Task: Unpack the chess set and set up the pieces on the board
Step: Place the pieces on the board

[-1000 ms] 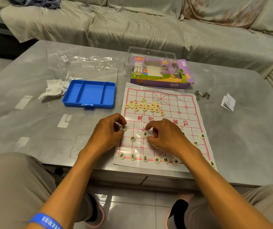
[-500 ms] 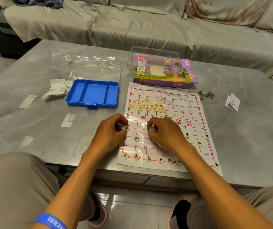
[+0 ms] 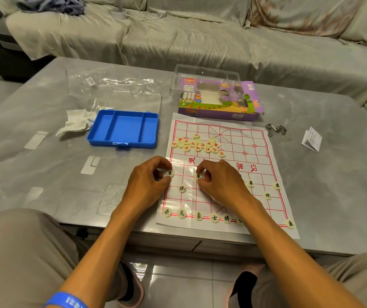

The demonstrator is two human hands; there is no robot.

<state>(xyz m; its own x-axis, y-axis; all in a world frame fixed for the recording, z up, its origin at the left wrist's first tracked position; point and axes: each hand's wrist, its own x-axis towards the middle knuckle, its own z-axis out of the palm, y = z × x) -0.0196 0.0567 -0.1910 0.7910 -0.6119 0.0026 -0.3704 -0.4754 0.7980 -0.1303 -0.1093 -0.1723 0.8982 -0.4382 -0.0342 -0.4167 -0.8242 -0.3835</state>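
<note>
My left hand (image 3: 149, 182) pinches a black-marked soldier disc (image 3: 169, 173) between thumb and curled fingers at the left edge line of the paper board (image 3: 265, 156). My right hand (image 3: 220, 183) pinches a second black soldier disc (image 3: 198, 176) two files in, same row, fingers curled round it. Both discs sit on the board surface. Board lies flat on the grey table (image 3: 345, 196), near edge hanging just past the table edge. Black pieces already placed: back row (image 3: 198, 216) along the near line, partly hidden by my right forearm, a corner chariot (image 3: 290, 223) at far right, cannons at left (image 3: 182, 188) and right (image 3: 267, 195), two more soldiers on the right (image 3: 250, 183) (image 3: 277, 185). Red pieces are in a loose heap (image 3: 198, 144) on the far half, left side. Blue tray (image 3: 122, 128) with three compartments sits left of the board, crumpled tissue (image 3: 75, 122) touching its left end, clear plastic wrap (image 3: 115, 85) behind it. Purple box (image 3: 218, 101) just beyond the board's far edge. Metal puzzle rings (image 3: 276, 129) and a folded leaflet (image 3: 311, 139) right of the board. Blue wristband (image 3: 67, 300) on my left arm.
</note>
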